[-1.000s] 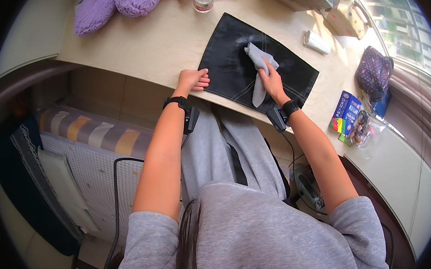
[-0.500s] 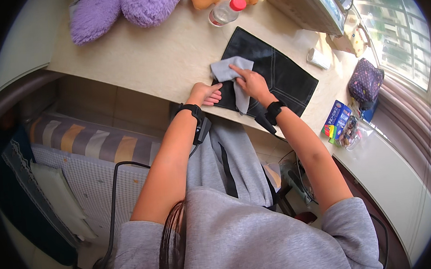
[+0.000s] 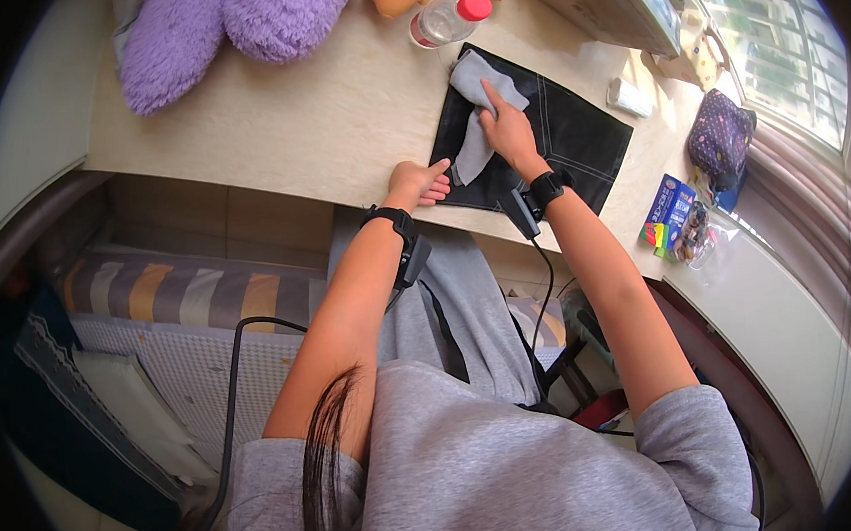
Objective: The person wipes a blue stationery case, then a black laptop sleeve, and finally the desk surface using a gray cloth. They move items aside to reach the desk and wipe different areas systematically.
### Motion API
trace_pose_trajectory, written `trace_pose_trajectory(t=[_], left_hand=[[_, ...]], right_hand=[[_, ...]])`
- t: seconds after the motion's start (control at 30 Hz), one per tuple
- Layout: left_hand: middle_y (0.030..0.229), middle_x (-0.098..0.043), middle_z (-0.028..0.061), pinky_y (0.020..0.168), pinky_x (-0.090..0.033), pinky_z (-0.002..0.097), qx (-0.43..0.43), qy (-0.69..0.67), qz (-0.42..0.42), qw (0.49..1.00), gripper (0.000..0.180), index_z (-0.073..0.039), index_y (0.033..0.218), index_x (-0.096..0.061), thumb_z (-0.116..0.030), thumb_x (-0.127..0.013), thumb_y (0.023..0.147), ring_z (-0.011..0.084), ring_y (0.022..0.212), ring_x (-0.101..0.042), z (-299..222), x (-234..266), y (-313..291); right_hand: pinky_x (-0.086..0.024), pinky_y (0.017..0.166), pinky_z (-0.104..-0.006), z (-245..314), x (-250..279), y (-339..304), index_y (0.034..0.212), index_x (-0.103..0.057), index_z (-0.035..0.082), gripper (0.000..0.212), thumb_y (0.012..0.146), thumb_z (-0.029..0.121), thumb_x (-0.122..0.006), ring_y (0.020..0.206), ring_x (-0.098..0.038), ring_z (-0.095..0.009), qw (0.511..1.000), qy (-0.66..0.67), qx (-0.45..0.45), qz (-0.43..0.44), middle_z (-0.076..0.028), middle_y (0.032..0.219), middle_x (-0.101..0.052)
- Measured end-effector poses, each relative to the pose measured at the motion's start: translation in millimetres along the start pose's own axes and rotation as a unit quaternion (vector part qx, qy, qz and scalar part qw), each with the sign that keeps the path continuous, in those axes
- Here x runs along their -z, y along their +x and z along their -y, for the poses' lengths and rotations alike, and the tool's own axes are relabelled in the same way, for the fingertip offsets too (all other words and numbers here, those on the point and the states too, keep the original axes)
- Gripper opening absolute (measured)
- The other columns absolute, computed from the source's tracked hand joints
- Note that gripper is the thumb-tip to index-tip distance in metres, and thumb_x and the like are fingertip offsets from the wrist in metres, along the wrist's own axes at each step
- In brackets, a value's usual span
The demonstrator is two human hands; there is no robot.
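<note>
Black sheet [image 3: 578, 122] with pale stitching is lying flat on the table [image 3: 249, 135], under the right hand [image 3: 507, 133] and just right of the left hand [image 3: 420, 184]. Grey cloth [image 3: 474, 146] is lying crumpled on it; the right hand is holding the cloth, index finger extending. Left hand is staying narrow at the near left corner, fingers curling; whether it is gripping, I cannot tell. Beyond both hands, a red-capped bottle [image 3: 448, 21] is sitting; right of the right hand, a white roll [image 3: 629, 97] is lying.
</note>
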State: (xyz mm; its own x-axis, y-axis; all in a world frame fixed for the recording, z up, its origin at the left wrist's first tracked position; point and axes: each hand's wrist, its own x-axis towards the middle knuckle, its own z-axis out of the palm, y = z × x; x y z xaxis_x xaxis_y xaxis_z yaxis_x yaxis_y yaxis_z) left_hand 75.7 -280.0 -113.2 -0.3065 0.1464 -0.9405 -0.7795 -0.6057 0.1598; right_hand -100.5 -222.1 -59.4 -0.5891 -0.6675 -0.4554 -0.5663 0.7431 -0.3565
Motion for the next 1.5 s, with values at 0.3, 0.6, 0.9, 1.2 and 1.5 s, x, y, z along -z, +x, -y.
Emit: trace_pose_trajectory(t=[0.3,0.6,0.9,1.2,1.5], left_hand=[[0.092,-0.07,0.0107,0.067,-0.054,0.0298,-0.011,0.046,-0.003,0.999,0.054,-0.001,0.095,-0.067,-0.053,-0.058,0.085,0.0189,0.08,-0.068,0.0,-4.8,2.6],[0.084,-0.07,0.0108,0.063,-0.051,0.0323,-0.059,0.297,-0.042,0.952,0.043,-0.004,0.079,-0.07,-0.045,-0.059,0.085,0.0209,0.073,-0.067,-26.4,-25.3,-2.1],[0.15,-0.022,0.01,0.106,-0.033,0.0425,-0.456,0.712,-0.223,0.486,0.093,-0.005,0.14,-0.03,-0.032,-0.079,0.066,0.0264,0.136,-0.027,-119.5,-17.5,-22.9],[0.155,-0.007,0.0083,0.108,-0.029,0.0446,-0.285,0.832,-0.216,0.425,0.127,-0.004,0.146,-0.012,-0.035,-0.088,0.05,0.0252,0.141,-0.017,-126.2,-31.4,-14.0],[0.155,-0.007,0.0065,0.104,-0.033,0.0462,-0.231,0.851,-0.257,0.396,0.13,-0.007,0.147,-0.011,-0.034,-0.09,0.047,0.0251,0.141,-0.017,-126.9,-45.9,-10.0]], right_hand=[[-0.051,0.071,-0.047,-21.1,-19.2,-66.1,0.142,-0.032,0.024,0.06,0.086,0.021,-0.052,0.079,-0.062,-0.04,0.995,-0.06,-0.072,0.018,-0.023,0.091,-0.062],[-0.05,0.067,-0.0495,-47.6,-33.4,-70.9,0.148,-0.01,0.021,0.07,0.088,0.017,-0.047,0.076,-0.061,-0.042,0.989,-0.067,-0.132,0.004,-0.027,0.089,-0.061],[-0.051,0.065,-0.0481,-49.2,-29.3,-72.5,0.148,-0.007,0.025,0.073,0.088,0.02,-0.049,0.076,-0.063,-0.041,0.992,-0.039,-0.121,0.013,-0.026,0.096,-0.058],[-0.049,0.071,-0.0491,-49.3,-22.5,-76.6,0.141,-0.026,0.02,0.059,0.088,0.024,-0.05,0.081,-0.061,-0.041,0.993,0.033,-0.111,-0.028,-0.024,0.096,-0.06],[-0.048,0.08,-0.0436,-31.6,4.2,-35.5,0.107,-0.057,0.006,0.035,0.083,0.029,-0.063,0.101,-0.053,-0.041,0.932,0.214,-0.065,-0.285,-0.02,0.115,-0.044]])
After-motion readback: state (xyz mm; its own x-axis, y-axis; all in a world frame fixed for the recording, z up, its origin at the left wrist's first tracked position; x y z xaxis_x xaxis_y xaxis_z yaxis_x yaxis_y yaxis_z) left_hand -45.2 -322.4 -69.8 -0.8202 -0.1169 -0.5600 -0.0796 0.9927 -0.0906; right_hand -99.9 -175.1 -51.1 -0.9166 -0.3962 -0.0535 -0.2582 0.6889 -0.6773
